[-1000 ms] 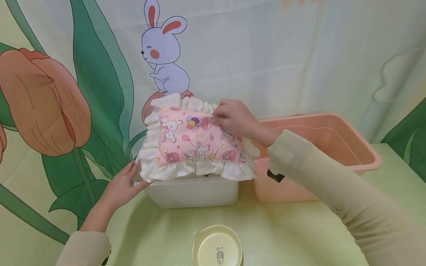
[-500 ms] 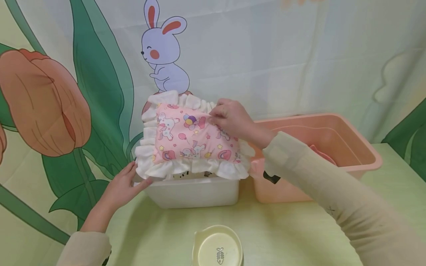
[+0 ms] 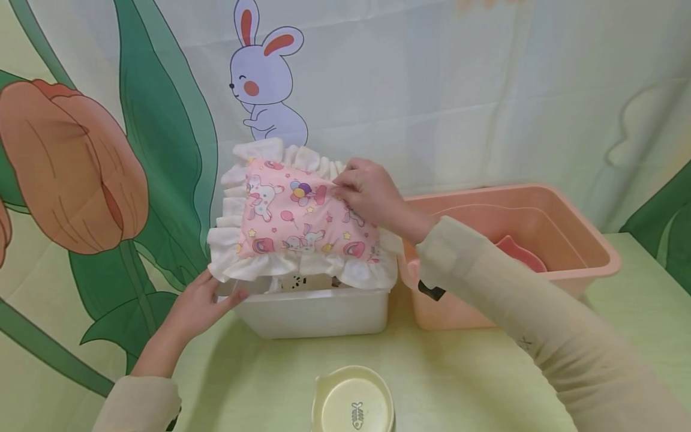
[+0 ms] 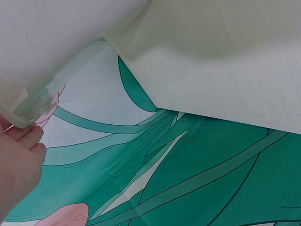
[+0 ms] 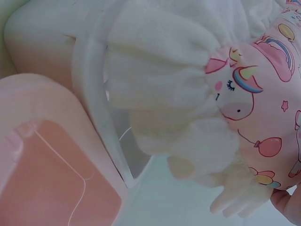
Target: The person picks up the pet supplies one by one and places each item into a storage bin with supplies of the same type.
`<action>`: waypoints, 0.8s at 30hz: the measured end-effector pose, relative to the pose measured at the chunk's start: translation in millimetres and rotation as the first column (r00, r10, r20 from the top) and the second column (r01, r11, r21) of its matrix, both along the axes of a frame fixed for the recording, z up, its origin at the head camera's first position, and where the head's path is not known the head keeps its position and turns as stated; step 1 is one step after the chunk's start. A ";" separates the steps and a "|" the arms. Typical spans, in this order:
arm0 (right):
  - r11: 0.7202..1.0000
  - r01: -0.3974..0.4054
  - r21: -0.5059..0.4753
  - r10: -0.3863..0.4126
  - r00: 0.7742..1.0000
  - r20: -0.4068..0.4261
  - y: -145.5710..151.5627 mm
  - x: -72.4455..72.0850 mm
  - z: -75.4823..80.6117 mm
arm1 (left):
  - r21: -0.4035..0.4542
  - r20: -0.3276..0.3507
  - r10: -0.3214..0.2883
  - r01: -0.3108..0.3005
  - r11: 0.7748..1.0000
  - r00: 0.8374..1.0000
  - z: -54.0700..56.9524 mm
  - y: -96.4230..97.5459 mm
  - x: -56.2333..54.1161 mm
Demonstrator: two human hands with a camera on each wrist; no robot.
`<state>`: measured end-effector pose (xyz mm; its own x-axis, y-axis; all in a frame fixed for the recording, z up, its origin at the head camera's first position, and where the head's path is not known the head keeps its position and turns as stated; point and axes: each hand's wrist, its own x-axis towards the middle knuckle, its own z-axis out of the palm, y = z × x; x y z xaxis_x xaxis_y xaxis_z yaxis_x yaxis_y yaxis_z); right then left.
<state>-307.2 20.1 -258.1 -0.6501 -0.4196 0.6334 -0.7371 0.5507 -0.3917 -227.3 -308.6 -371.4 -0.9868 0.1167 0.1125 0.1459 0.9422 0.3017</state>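
My right hand (image 3: pixel 369 195) pinches the upper right edge of a pink pillow (image 3: pixel 305 210) with unicorn prints and a white ruffled border. The pillow is held tilted over a white plastic bin (image 3: pixel 318 315), covering most of its opening. Below the ruffle, a pale item with a black panda-like print (image 3: pixel 302 282) partly shows inside that bin. At the bin's left corner, my left hand (image 3: pixel 200 306) holds the rim; in the left wrist view its fingers (image 4: pixel 30 136) curl against the corner. Only a bit of my right hand (image 5: pixel 288 205) shows in the right wrist view, against the pillow.
A peach bin (image 3: pixel 583 240) stands right of the white one, with a pink item with a pointed edge (image 3: pixel 520 255) inside, partly hidden by my right sleeve. Toward the front of the pale green table (image 3: pixel 475 384) lies a cream round dish (image 3: pixel 353 396) with a fish-bone print. A printed cloth (image 3: pixel 405 90) hangs behind.
The pillow and my right hand have shifted left and slightly up, uncovering the panda-print item. As my sleeve moved, the pink item in the peach bin came into view. My left hand stays put.
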 end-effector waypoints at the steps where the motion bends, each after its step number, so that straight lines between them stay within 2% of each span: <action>1: 1.000 0.000 -0.002 0.000 1.000 -0.003 -0.5 -0.4 -0.3 | 0.002 0.002 0.004 -0.004 1.000 1.000 -0.2 0.4 0.1; 9: 1.000 0.000 -0.017 0.000 1.000 0.006 -2.8 -1.8 -2.3 | 0.009 0.012 0.025 -0.026 1.000 1.000 -0.1 5.0 2.3; 24: 0.998 0.055 -0.027 -0.055 0.998 0.019 -9.5 -1.4 -10.4 | -0.017 0.015 0.011 -0.010 1.000 1.000 3.4 3.8 4.9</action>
<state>-308.6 10.6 -268.6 -0.6836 -0.3651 0.6320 -0.6983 0.5790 -0.4208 -222.4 -304.9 -368.0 -0.9895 0.1081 0.0960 0.1316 0.9486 0.2878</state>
